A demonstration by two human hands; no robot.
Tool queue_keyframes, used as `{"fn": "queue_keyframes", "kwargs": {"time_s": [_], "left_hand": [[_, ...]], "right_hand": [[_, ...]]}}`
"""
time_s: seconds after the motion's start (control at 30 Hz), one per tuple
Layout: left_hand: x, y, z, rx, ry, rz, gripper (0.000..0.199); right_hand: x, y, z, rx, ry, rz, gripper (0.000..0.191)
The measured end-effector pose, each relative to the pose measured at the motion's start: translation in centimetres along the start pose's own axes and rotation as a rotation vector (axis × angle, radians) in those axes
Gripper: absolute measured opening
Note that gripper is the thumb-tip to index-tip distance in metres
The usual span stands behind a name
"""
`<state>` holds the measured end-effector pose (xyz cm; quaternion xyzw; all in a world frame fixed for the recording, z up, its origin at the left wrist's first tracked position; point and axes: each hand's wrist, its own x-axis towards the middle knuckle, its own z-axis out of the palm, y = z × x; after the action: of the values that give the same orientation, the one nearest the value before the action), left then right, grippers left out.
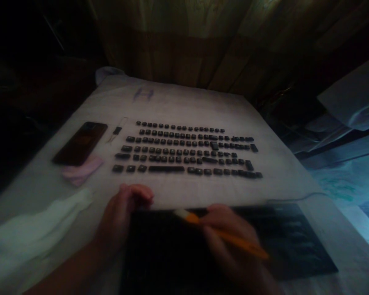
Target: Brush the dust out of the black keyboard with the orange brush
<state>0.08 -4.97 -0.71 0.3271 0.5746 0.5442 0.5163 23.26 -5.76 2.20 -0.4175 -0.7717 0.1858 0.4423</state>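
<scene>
Your right hand grips the orange brush over the dark keyboard base, left hand curled by its corner, can't tell if gripping; brush likely light, soft-tipped, hold mid-handle; base probably rigid, take edges.

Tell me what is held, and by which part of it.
A brush, by its orange handle near the bristles, in the right hand. The left hand shows nothing held.
</scene>
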Motion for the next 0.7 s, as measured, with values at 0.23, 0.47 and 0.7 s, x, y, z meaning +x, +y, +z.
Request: {"fn": "queue_keyframes", "kwargs": {"time_s": [0.23,0.47,0.7], "left_hand": [[0.2,-0.4,-0.2,-0.004,-0.017,0.019,0.061],[0.3,-0.6,-0.2,-0.006,-0.01,0.025,0.062],[0.3,-0.4,0.0,-0.04,-0.027,0.018,0.055]], "right_hand": [[0.5,-0.2,-0.3,-0.06,-0.032,-0.041,0.018],[0.1,0.2,0.8,-0.058,-0.021,-0.063,0.017],[-0.3,0.4,0.9,-0.02,-0.016,-0.061,0.015]]}}
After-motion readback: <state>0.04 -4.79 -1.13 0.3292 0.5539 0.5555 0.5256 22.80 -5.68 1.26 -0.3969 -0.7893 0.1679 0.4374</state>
